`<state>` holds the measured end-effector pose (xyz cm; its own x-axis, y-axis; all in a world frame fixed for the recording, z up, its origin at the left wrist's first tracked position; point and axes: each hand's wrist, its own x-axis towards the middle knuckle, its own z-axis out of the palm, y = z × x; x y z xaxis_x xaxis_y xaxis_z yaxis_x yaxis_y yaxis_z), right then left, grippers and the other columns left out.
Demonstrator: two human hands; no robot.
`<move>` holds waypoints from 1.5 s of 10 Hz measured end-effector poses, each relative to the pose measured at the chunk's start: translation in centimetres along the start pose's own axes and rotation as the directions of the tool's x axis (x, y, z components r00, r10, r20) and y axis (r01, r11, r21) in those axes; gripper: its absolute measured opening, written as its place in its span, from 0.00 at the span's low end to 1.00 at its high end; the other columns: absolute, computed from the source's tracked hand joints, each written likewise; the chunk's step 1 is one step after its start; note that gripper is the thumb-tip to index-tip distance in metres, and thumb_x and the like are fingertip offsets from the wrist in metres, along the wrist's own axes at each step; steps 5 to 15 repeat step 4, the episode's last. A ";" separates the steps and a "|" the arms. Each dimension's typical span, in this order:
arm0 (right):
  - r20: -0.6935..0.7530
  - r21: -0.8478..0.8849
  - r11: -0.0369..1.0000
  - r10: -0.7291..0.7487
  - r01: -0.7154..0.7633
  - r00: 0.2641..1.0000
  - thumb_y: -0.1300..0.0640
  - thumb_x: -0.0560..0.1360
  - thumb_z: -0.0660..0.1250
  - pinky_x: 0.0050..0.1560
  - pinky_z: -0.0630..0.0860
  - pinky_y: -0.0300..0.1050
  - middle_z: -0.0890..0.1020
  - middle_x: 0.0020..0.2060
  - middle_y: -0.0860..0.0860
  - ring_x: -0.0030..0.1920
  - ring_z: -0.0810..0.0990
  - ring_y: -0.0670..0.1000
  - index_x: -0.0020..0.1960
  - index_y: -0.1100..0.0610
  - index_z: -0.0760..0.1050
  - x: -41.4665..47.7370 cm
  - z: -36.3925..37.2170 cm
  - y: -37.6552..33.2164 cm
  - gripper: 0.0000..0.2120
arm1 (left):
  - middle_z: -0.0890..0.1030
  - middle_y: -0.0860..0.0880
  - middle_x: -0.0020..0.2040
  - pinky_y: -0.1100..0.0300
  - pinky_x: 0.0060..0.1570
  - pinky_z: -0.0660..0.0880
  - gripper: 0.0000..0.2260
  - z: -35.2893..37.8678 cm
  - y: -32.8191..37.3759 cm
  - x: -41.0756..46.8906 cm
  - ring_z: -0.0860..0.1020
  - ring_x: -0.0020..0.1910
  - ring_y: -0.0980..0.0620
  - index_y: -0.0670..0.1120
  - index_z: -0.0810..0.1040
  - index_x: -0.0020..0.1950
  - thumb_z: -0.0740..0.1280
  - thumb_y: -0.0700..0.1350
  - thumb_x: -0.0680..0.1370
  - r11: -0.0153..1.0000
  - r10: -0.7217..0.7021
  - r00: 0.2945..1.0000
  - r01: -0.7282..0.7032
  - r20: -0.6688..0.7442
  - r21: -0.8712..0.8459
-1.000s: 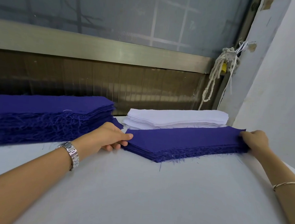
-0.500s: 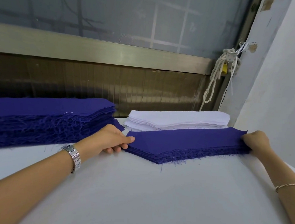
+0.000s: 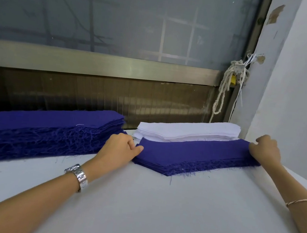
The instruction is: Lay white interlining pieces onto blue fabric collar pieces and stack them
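Open white table (image 3: 142, 207) nearest me, then my left hand (image 3: 118, 148) and right hand (image 3: 265, 151) each gripping an end of the frayed blue collar stack (image 3: 191, 156), as a moment ago, with the white interlining stack (image 3: 188, 131) just behind it.

Head-worn view, forward-down, close over table (image 3: 150, 211)
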<state>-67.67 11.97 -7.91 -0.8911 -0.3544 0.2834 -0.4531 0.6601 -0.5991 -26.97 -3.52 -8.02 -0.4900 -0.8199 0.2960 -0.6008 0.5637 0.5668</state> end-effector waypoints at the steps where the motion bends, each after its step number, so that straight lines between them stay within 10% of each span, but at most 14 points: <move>1: -0.034 0.111 0.954 -0.278 0.280 0.960 0.60 0.80 0.63 0.48 0.71 0.49 0.81 0.52 0.63 0.46 0.76 0.60 0.56 0.63 0.78 -2.3 -0.5 -3.0 0.09 | 0.76 0.55 0.26 0.67 0.32 0.69 0.13 -0.6 1.0 -2.9 0.74 0.28 0.59 0.51 0.74 0.36 0.70 0.53 0.78 0.993 0.116 0.993 -0.116 -0.011 -0.019; 4: 0.263 0.565 0.377 -0.925 0.734 0.273 0.59 0.78 0.70 0.35 0.69 0.33 0.81 0.36 0.45 0.34 0.75 0.47 0.42 0.47 0.80 -17.3 -3.1 -11.6 0.09 | 0.76 0.66 0.59 0.71 0.59 0.61 0.14 -1.5 2.7 -12.0 0.73 0.61 0.66 0.62 0.74 0.60 0.60 0.65 0.79 0.861 0.499 0.761 -0.489 0.416 -0.138; 15: 0.263 0.565 0.377 -0.925 0.734 0.273 0.59 0.78 0.70 0.35 0.69 0.33 0.81 0.36 0.45 0.34 0.75 0.47 0.42 0.47 0.80 -17.3 -3.1 -11.6 0.09 | 0.76 0.66 0.59 0.71 0.59 0.61 0.14 -1.5 2.7 -12.0 0.73 0.61 0.66 0.62 0.74 0.60 0.60 0.65 0.79 0.861 0.499 0.761 -0.489 0.416 -0.138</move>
